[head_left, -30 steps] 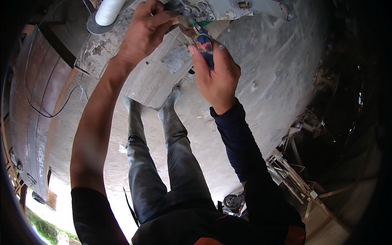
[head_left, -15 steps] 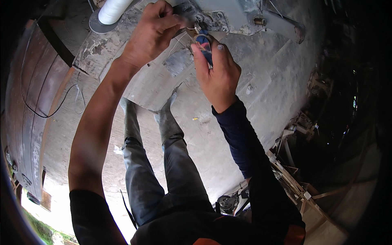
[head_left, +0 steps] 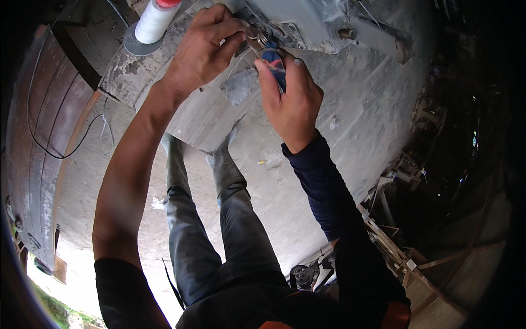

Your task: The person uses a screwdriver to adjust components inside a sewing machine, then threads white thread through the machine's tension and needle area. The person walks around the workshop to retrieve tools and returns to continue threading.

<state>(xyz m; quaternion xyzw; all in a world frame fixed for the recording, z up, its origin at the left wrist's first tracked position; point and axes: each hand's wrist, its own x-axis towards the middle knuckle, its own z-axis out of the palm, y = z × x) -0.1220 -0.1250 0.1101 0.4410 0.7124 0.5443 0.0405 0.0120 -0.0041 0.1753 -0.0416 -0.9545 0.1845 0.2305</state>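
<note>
At the top middle, my left hand (head_left: 205, 46) is closed, its thumb and fingertips pinched at the edge of a small round metal piece (head_left: 252, 33) like a bobbin. My right hand (head_left: 293, 101) is wrapped round a small tool (head_left: 272, 60) with a blue and pink patterned handle. The tool's metal prongs reach up beside the round piece; whether they touch it I cannot tell. A thin pale thread runs down near my left fingertips. Behind both hands lies the worn grey metal body of a machine (head_left: 312, 24), which looks like a sewing machine.
A white thread cone (head_left: 156, 22) with a red top stands on a grey disc at the upper left. The worn tabletop edge (head_left: 118, 71) is below it. Brown wooden planks (head_left: 46, 126) and a black cable are at left. Timber pieces (head_left: 392, 241) lie at lower right.
The view has shifted slightly, so the thread cone's red top now shows. My left fingertips, blurred before, have drawn back a little, and the round metal piece shows more plainly.
</note>
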